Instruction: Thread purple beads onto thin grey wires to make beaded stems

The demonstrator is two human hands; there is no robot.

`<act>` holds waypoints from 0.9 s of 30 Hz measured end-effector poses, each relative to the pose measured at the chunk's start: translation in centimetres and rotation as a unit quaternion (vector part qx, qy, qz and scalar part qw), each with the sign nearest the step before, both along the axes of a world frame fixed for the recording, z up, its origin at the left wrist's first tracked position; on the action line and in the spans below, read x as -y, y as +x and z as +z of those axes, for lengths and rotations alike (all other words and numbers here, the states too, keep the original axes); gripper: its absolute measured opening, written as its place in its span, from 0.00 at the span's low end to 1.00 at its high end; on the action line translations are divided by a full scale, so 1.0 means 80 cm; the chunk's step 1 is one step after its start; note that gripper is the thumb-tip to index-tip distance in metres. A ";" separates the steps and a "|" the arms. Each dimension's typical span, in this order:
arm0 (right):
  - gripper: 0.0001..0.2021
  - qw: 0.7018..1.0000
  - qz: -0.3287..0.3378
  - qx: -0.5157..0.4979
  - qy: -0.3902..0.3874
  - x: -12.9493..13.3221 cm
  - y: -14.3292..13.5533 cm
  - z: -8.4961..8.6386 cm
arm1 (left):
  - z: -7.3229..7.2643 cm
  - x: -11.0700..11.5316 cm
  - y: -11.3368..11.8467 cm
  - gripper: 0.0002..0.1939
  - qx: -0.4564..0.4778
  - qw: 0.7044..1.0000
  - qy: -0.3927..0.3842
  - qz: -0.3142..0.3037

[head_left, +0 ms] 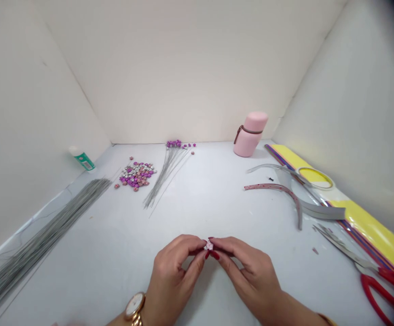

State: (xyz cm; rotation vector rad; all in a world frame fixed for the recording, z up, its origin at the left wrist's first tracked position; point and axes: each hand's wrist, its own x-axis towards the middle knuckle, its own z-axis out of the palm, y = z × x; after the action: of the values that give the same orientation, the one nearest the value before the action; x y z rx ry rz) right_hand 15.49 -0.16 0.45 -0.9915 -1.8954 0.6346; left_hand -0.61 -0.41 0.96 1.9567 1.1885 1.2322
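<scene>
Near the front middle of the white table, a small pink and white folded piece [209,245] is pinched between both hands. My left hand [178,267] grips its left side with thumb and forefinger. On its right side, my right hand [247,271] holds it the same way, and the fingertips of the two hands almost meet. Further back lies a pile of small purple, pink and silver pieces [137,175]. Beside it are thin wires [166,174] with purple pieces at their far ends.
A thick bundle of grey wires [47,231] runs along the left, near a glue stick [83,158]. A pink bottle [250,135] stands at the back. On the right are curved strips [278,187], a tape roll [315,177], yellow sheets [369,222] and red-handled scissors [363,262].
</scene>
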 end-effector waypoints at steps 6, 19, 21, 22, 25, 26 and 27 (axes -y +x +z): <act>0.12 0.999 0.003 -0.017 -0.030 0.000 0.000 -0.001 | 0.001 0.001 -0.001 0.09 0.015 0.999 -0.034 -0.018; 0.14 0.995 0.046 -0.038 -0.085 -0.006 0.000 0.005 | -0.003 -0.002 0.000 0.10 0.122 0.978 -0.168 -0.022; 0.14 0.995 0.045 -0.037 -0.079 -0.005 0.000 0.004 | -0.002 -0.002 -0.001 0.10 0.105 0.987 -0.116 -0.023; 0.14 0.995 0.039 -0.040 -0.078 -0.004 0.000 0.003 | -0.001 -0.001 -0.001 0.11 0.098 0.991 -0.091 -0.022; 0.12 0.995 0.009 -0.046 -0.083 -0.002 -0.001 0.002 | 0.001 -0.001 -0.001 0.10 0.083 0.995 -0.053 -0.011; 0.11 0.995 0.005 -0.043 -0.086 -0.002 -0.002 0.003 | 0.001 0.000 -0.001 0.10 0.078 0.996 -0.050 -0.005; 0.11 0.995 0.006 -0.039 -0.087 -0.002 -0.002 0.003 | 0.002 0.000 -0.001 0.09 0.072 0.996 -0.046 -0.001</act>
State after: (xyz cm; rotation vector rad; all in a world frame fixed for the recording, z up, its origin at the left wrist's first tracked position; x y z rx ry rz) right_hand 15.32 -0.03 0.70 -1.0504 -1.8027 0.8462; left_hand -0.68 -0.42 1.08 1.7697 1.1497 1.2722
